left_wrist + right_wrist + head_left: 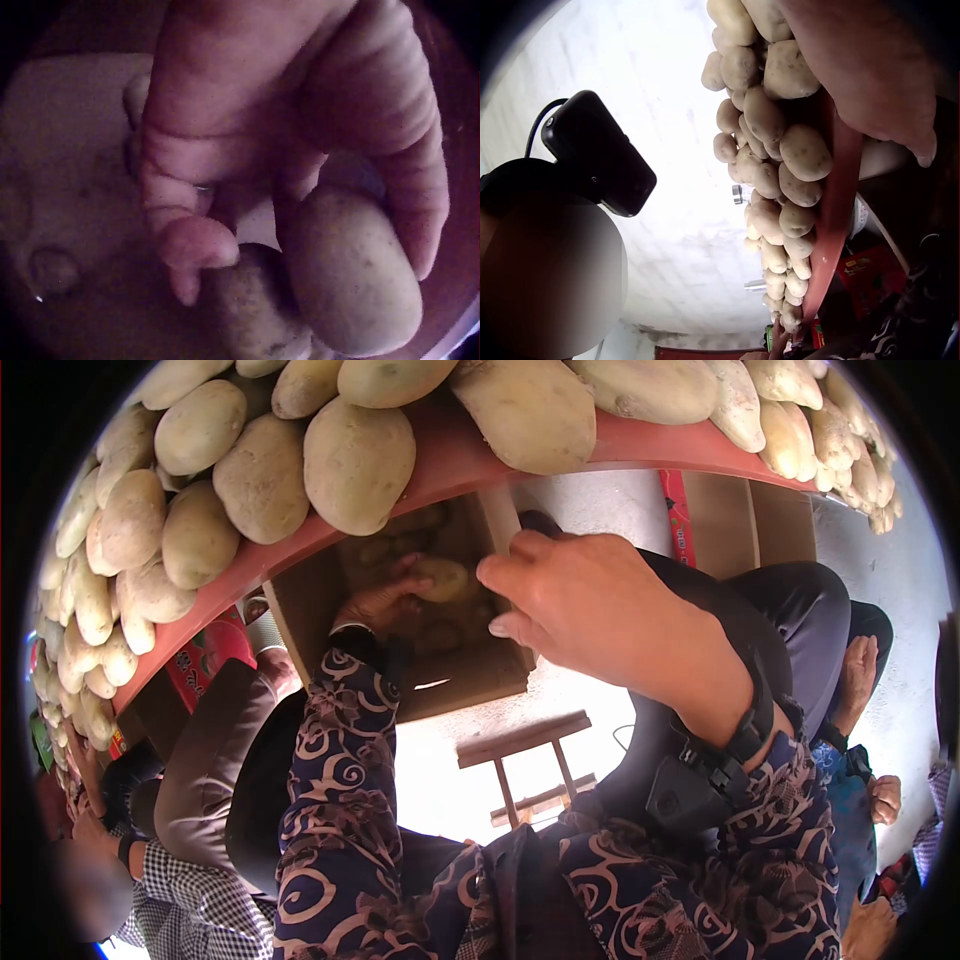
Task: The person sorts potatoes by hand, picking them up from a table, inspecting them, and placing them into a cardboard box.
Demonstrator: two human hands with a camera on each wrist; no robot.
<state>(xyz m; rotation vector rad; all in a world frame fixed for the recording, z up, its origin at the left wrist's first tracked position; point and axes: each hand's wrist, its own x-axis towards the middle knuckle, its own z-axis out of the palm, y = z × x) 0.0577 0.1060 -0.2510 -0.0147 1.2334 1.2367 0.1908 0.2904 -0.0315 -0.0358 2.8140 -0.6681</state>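
Observation:
In the head view my left hand [378, 603] is low inside a cardboard box, thumb and fingers around a potato [446, 580]. The left wrist view shows that potato [356, 270] between the thumb and fingers of the left hand [285, 112], with another potato [259, 304] just beside it. My right hand [600, 600] is in the air at the box's right side, fingers bent, with no object visible in it. The right wrist view shows the right hand [870, 75] close to the red rim, beside the heaped potatoes [804, 154].
A red-rimmed surface [450, 455] heaped with potatoes curves across the top. The cardboard box [500, 525] holds more potatoes. A small wooden stool [525, 738] stands below. Another cardboard box [720, 520] is at the right. People sit on both sides, knees near the boxes.

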